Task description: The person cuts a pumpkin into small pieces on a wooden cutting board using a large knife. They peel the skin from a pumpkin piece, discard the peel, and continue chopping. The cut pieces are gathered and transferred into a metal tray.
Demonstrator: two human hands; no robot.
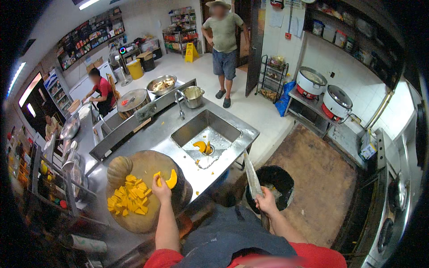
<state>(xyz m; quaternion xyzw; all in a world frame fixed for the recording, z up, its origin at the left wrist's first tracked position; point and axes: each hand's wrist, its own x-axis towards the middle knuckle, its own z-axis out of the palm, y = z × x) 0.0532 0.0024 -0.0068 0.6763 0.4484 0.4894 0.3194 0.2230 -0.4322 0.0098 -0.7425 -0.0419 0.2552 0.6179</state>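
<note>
My left hand (162,191) pinches a crescent-shaped orange pumpkin slice (172,179) over a round wooden chopping block (147,222). Just left of those fingers lies a heap of cut pumpkin pieces (131,197). A ribbed, brownish-green pumpkin portion (119,169) rests at the block's far left edge. In my right hand (267,201) is a large knife (252,176), held off to the right of the block. Its broad blade points away from me, the tip near the corner of the steel counter. Below the knife stands a dark round bin (285,182) with some scraps inside.
A steel sink (206,122) set in the counter (157,134) holds pumpkin slices (202,146). A steel pot (193,97) stands behind it. One person (221,40) stands beyond the counter; another (100,88) works at the left. Two large cookers (336,100) sit at the right.
</note>
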